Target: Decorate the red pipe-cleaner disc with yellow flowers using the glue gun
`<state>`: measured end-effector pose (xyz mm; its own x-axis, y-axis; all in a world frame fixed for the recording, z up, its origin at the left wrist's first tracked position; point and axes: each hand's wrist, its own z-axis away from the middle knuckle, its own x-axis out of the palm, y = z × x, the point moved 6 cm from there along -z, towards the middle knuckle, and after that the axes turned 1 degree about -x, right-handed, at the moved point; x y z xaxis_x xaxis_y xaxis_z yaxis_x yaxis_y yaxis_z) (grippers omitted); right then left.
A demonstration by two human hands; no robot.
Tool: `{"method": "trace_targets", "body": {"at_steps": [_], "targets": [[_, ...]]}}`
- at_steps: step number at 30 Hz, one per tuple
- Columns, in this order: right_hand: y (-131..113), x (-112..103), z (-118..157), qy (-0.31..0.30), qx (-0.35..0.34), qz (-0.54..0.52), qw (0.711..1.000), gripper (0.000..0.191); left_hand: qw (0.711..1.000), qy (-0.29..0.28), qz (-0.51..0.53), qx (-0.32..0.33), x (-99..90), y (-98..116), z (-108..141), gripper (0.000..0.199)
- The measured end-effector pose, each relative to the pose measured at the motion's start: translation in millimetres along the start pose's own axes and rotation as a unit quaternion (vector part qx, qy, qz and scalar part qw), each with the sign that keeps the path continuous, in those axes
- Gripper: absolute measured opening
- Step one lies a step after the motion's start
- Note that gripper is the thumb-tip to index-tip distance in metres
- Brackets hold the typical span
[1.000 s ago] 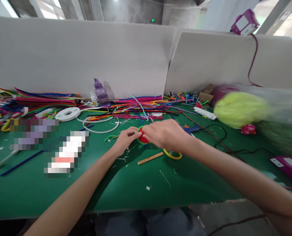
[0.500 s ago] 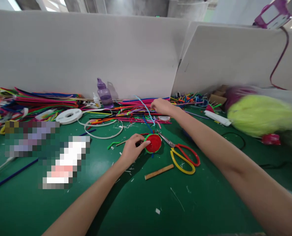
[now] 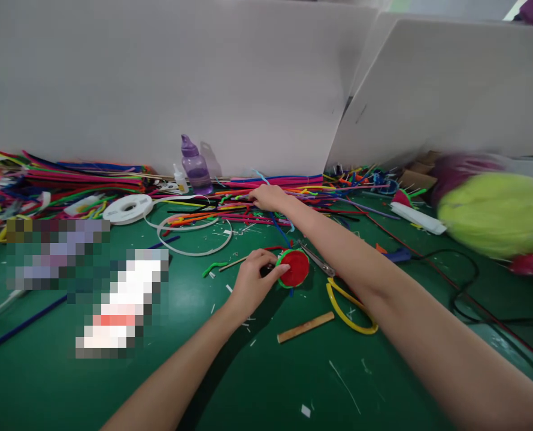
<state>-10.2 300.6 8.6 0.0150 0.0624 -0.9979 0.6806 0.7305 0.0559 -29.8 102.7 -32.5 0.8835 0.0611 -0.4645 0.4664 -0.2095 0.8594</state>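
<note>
Red disc [image 3: 296,267], round, green-rimmed; left hand [image 3: 255,275] pinching its edge; right hand [image 3: 269,196] at coloured stems [image 3: 305,182], cannot tell grip

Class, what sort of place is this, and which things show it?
Probably a craft workspace: heaped colourful strips, scissors and a white spool of narrow band lie on a green tabletop.

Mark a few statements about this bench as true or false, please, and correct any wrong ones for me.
1. The left hand holds the red disc. True.
2. The wooden strip touches the red disc. False: the wooden strip lies apart, nearer the person.
3. The right hand is at the coloured stems. True.
4. The purple bottle lies flat. False: the purple bottle stands upright.
</note>
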Motion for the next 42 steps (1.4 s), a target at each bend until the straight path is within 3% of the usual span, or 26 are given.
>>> {"method": "trace_targets", "body": {"at_steps": [8,12,27,32,42], "targets": [[2.4,8.0,-12.2,-0.009,-0.033,-0.005,0.999,0.041,1.000,0.004,0.000,0.005,-0.4,2.9,0.8,0.020],[1.8,9.5,-12.1,-0.033,-0.045,-0.007,0.998,0.031,1.000,0.005,-0.002,0.006,-0.3,2.2,0.8,0.020],[-9.4,5.0,-6.2,-0.033,-0.010,0.017,0.999,0.026,1.000,0.000,-0.003,0.017,2.3,-0.9,0.4,0.021],[-0.1,-6.7,-8.7,-0.005,-0.005,0.010,1.000,0.034,1.000,-0.006,-0.005,0.011,2.6,-1.1,0.9,0.021],[29.0,-36.0,-5.4,0.113,0.044,-0.045,0.992,0.028,1.000,-0.007,-0.010,0.017,1.7,0.3,1.1,0.022]]}}
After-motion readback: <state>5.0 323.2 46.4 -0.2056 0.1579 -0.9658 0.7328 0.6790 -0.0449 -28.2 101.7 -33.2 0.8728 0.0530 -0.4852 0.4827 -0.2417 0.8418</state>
